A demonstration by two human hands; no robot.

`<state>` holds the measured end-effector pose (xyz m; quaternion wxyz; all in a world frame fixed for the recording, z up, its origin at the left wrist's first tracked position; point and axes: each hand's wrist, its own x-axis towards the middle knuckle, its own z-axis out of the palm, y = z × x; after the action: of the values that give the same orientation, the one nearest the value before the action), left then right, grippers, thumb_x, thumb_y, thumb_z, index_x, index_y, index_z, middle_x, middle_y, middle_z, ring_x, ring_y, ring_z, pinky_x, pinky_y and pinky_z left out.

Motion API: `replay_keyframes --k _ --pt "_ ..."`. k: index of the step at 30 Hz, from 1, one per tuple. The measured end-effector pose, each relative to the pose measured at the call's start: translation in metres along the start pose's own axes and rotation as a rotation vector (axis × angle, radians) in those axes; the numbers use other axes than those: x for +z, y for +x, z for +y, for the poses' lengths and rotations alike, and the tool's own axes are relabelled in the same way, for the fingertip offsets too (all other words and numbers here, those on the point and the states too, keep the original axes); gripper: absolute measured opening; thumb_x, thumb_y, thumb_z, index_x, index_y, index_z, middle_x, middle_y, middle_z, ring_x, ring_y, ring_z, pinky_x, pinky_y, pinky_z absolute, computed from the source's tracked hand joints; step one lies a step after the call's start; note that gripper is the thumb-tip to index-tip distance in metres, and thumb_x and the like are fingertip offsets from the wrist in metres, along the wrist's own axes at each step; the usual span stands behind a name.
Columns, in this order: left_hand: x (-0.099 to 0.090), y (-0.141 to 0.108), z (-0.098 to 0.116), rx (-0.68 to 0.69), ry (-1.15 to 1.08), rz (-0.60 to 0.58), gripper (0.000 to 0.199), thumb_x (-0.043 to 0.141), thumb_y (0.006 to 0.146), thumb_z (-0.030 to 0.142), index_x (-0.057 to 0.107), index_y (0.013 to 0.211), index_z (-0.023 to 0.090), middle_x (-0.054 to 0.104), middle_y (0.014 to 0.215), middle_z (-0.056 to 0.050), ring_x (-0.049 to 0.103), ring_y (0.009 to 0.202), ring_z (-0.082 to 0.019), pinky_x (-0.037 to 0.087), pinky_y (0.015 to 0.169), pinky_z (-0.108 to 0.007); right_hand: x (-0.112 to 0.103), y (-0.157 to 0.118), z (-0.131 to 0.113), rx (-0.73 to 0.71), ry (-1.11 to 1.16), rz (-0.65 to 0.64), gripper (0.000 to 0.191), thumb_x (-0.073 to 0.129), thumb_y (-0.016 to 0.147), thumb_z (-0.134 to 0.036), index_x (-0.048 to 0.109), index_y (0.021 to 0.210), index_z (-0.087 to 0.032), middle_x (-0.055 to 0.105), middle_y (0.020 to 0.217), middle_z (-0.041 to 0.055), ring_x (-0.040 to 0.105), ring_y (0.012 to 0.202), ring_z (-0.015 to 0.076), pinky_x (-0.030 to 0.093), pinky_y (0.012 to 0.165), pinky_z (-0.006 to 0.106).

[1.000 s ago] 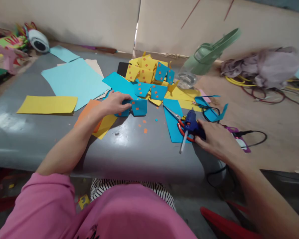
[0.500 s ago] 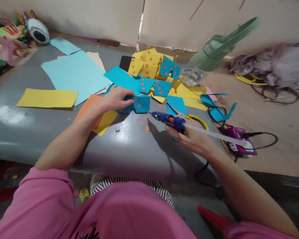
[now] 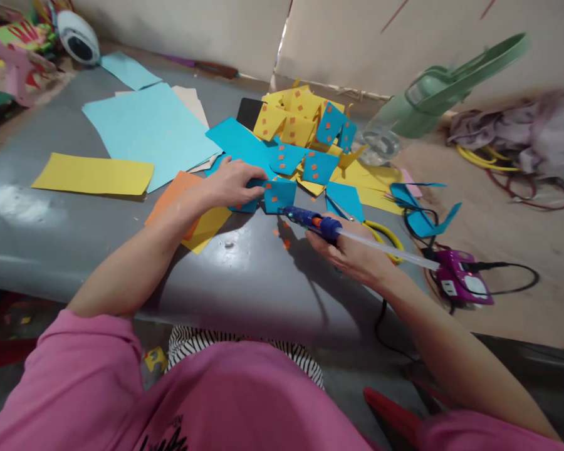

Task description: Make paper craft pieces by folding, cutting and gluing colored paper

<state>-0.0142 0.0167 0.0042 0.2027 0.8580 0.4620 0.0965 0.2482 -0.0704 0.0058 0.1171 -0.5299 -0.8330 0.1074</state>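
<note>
Clamped by left hand (image 3: 232, 183), near fold: folded blue paper piece with orange square dots (image 3: 281, 194), standing on grey counter (image 3: 244, 275) directly at fingertips. Gripped in right hand (image 3: 360, 254), closed around handle: dark-blue plastic glue gun (image 3: 305, 217), long translucent glue stick (image 3: 388, 247) jutting from rear. Aimed leftward at lower edge of folded piece; contact too small to tell. Just beyond: similar dotted blue paper pieces (image 3: 320, 168). Beside right hand: yellow-handled metal scissors (image 3: 395, 241).

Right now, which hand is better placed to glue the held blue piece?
Likely the right hand: it holds the glue gun, pointed at the blue piece, while the left hand is busy holding that piece.
</note>
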Motion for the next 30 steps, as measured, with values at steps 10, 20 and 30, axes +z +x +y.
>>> replay_keyframes --k 10,20,30 --pt "-0.0002 0.0014 -0.0019 0.021 -0.016 -0.015 0.035 0.046 0.091 0.035 0.072 0.110 0.020 0.071 0.074 -0.005 0.066 0.088 -0.024 0.036 0.099 -0.044 0.0005 0.0050 0.0002 0.009 -0.059 -0.037 0.036 0.040 0.094 -0.056 0.052 0.079 -0.025 0.063 0.073 0.0067 0.055 0.066 0.0211 0.033 0.057 0.032" --pt "0.0000 0.0014 -0.0020 0.016 -0.024 -0.020 0.035 0.046 0.091 0.034 0.072 0.107 0.018 0.070 0.072 -0.005 0.064 0.089 -0.024 0.037 0.095 -0.040 -0.0020 0.0048 -0.0048 0.079 -0.034 -0.091 0.038 0.039 0.093 -0.057 0.051 0.078 -0.025 0.060 0.074 0.0066 0.053 0.069 0.0216 0.032 0.059 0.032" --pt "0.0000 0.0026 -0.0033 0.016 0.016 -0.031 0.038 0.046 0.092 0.037 0.072 0.111 0.017 0.070 0.075 -0.006 0.062 0.093 -0.025 0.035 0.099 -0.042 -0.0002 0.0059 -0.0087 0.105 -0.054 -0.109 0.039 0.039 0.093 -0.056 0.057 0.082 -0.023 0.060 0.077 0.0079 0.056 0.071 0.0223 0.033 0.061 0.033"
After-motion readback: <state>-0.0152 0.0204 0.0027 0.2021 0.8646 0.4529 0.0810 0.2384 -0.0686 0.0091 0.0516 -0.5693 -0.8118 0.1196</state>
